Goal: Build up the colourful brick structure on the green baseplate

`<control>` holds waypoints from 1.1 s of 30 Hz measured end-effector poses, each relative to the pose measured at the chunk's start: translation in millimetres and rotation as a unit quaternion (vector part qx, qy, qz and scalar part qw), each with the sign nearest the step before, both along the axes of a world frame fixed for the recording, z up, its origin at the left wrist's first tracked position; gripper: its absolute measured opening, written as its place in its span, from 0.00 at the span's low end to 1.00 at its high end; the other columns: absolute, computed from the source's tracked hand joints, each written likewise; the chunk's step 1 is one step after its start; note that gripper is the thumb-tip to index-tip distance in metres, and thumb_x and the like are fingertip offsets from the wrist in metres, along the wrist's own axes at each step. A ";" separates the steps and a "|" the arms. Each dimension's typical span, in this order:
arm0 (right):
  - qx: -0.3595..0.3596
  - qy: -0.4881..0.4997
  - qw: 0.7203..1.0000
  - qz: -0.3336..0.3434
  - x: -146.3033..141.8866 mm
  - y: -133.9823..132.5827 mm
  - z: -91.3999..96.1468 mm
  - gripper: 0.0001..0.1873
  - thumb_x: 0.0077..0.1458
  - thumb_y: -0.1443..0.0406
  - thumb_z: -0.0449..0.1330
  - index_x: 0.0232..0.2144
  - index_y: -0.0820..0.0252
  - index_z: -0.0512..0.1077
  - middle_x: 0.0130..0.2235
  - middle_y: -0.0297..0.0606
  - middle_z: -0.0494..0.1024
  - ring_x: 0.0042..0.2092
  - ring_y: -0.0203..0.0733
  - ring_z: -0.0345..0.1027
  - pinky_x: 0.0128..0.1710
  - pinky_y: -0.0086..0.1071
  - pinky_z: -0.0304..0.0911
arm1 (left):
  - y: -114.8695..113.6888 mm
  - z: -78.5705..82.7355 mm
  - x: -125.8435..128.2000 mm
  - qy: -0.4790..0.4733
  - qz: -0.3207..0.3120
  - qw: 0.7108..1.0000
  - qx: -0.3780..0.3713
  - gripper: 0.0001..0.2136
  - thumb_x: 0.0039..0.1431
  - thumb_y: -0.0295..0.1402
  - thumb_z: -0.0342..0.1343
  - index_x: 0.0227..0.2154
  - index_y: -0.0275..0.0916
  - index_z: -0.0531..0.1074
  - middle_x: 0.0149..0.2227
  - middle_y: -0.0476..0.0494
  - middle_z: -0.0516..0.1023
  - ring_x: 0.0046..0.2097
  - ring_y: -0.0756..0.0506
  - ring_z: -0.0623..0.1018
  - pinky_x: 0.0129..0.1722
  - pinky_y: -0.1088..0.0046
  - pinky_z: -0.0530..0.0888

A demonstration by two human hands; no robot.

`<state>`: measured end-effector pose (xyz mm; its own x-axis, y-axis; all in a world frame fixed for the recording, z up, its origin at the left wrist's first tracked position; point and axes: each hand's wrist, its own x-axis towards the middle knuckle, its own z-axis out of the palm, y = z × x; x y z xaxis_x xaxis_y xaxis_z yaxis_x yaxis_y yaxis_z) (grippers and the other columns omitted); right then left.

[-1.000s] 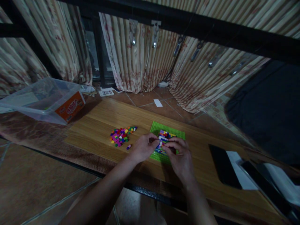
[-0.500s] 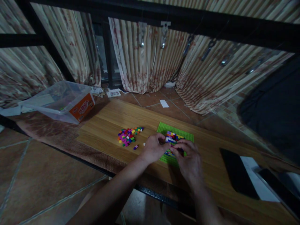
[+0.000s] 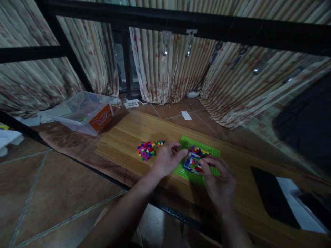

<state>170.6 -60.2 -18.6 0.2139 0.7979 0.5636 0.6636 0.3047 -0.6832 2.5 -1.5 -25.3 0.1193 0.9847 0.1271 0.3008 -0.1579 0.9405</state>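
A green baseplate (image 3: 213,152) lies on a wooden board (image 3: 121,137), with a patch of small coloured bricks (image 3: 194,160) built on it. My left hand (image 3: 167,159) rests at the plate's left edge, fingers curled toward the bricks; whether it holds one is hidden. My right hand (image 3: 219,182) lies over the plate's near right part, fingers bent with tips at the built patch. A loose pile of small coloured bricks (image 3: 148,150) sits on the board to the left of my left hand.
A clear plastic tub (image 3: 81,112) with an orange label stands at the far left. A black flat device (image 3: 271,196) and white paper (image 3: 297,203) lie to the right. Striped curtains (image 3: 160,69) and a black bar (image 3: 181,24) are behind. The tiled floor (image 3: 38,193) lies below.
The view has swung left, so everything sits further right in the picture. My hands have drawn slightly apart, uncovering more of the built bricks.
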 end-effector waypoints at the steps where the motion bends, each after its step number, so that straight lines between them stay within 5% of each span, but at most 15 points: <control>1: -0.004 0.007 1.000 0.011 -7.0 -2.5 2.0 0.06 0.56 0.61 0.60 0.31 0.56 0.74 0.34 0.35 0.76 0.38 0.41 0.70 0.40 0.35 0.64 | 4.2 3.1 -13.8 0.000 -0.002 1.000 0.010 0.14 0.56 0.42 0.54 0.36 0.36 0.73 0.31 0.47 0.76 0.31 0.50 0.73 0.31 0.75 0.69; 5: -0.066 -0.040 0.989 0.126 -41.8 -7.0 0.1 0.08 0.60 0.64 0.54 0.36 0.55 0.74 0.36 0.36 0.77 0.38 0.40 0.71 0.40 0.33 0.65 | 15.1 14.4 -67.4 0.114 -0.038 0.993 -0.012 0.10 0.54 0.38 0.55 0.29 0.36 0.75 0.25 0.50 0.74 0.28 0.51 0.71 0.26 0.78 0.66; 8: -0.107 -0.084 0.980 0.144 -65.1 -1.3 -10.1 0.11 0.61 0.66 0.51 0.41 0.55 0.73 0.39 0.39 0.77 0.40 0.42 0.71 0.42 0.36 0.65 | 12.9 16.1 -86.3 0.190 -0.074 0.979 -0.029 0.07 0.49 0.35 0.57 0.24 0.37 0.74 0.23 0.50 0.74 0.26 0.51 0.71 0.25 0.78 0.65; 12: -0.136 -0.143 0.974 0.114 -84.5 12.5 -23.8 0.13 0.61 0.68 0.50 0.41 0.58 0.73 0.38 0.42 0.75 0.40 0.45 0.69 0.42 0.38 0.65 | 4.5 12.0 -83.1 0.263 -0.060 0.962 -0.033 0.01 0.43 0.29 0.59 0.21 0.39 0.73 0.22 0.50 0.75 0.26 0.49 0.72 0.26 0.76 0.65; 20: -0.186 -0.200 0.959 0.078 -101.7 30.9 -38.3 0.14 0.58 0.73 0.48 0.31 0.60 0.73 0.35 0.44 0.73 0.38 0.46 0.68 0.38 0.37 0.64 | -8.2 11.8 -65.6 0.377 -0.066 0.923 -0.023 0.07 0.45 0.21 0.54 0.24 0.39 0.73 0.29 0.41 0.78 0.34 0.43 0.76 0.37 0.68 0.70; 27: -0.116 -0.030 0.987 0.111 -103.2 19.8 5.8 0.13 0.61 0.68 0.49 0.38 0.56 0.74 0.37 0.39 0.77 0.39 0.42 0.71 0.40 0.34 0.65 | -2.1 13.4 -69.3 0.387 -0.068 0.920 0.001 0.07 0.54 0.26 0.49 0.27 0.39 0.71 0.30 0.42 0.77 0.34 0.44 0.76 0.33 0.71 0.68; 33: -0.084 0.059 0.991 0.090 -51.0 9.1 39.7 0.12 0.59 0.62 0.54 0.39 0.52 0.77 0.40 0.38 0.79 0.45 0.43 0.71 0.44 0.38 0.66 | 4.0 12.9 -60.1 0.260 -0.071 0.963 0.014 0.05 0.56 0.27 0.49 0.28 0.40 0.70 0.30 0.47 0.78 0.34 0.47 0.76 0.33 0.74 0.68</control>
<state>119.5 -51.1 21.1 0.1169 0.9095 0.3989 0.5214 0.2856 -0.8041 -57.6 2.6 -12.4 0.3078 0.9506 0.0410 0.7029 -0.2562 0.6635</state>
